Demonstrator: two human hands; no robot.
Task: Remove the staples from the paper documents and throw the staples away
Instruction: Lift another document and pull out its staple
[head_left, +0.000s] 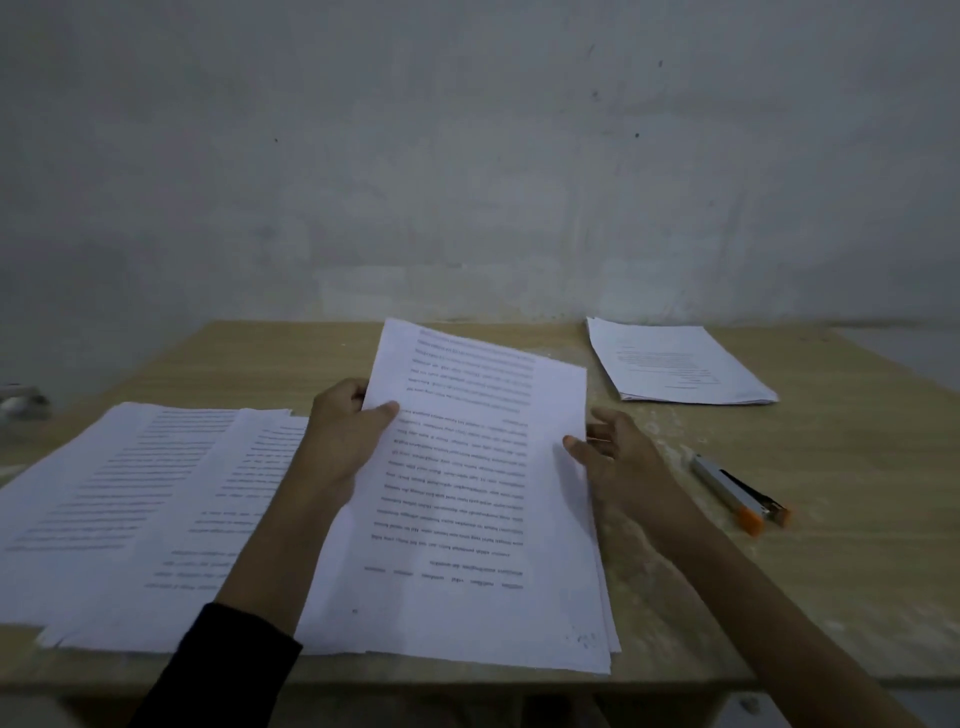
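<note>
Nearest the lens, a black sleeve (223, 665) covers the forearm that enters from the lower left of the frame. It leads up to the left hand (343, 441), which grips the left edge of the held document (467, 519), thumb on top and fingers curled behind. The right hand (608, 452) is at the opposite edge with its fingers spread and loose. Only the thumb tip touches the paper.

This document, the task's thing, fills the centre of the frame, its near end on the counter (831, 545) and its far end raised. The print runs upside down to the camera, so the page's top corner sits at lower centre-right. Faint specks (587, 639) mark that corner, but I cannot tell whether they are a staple or only holes.

The step looks like checking or squaring the sheets. It would go best with the left hand's grip kept firm, that corner inspected closely, and the sheets fanned gently rather than tugged, since a leftover staple would tear them.

By count:
- two hands;
- one held document of several sheets;
- one overlapping spread of sheets (145, 493) at left, at least two piles;
- one tidy stack (675, 364) at upper right;
- one grey tool with orange tips (737, 491) at right, well clear of both hands.

No bin or loose staple shows.
</note>
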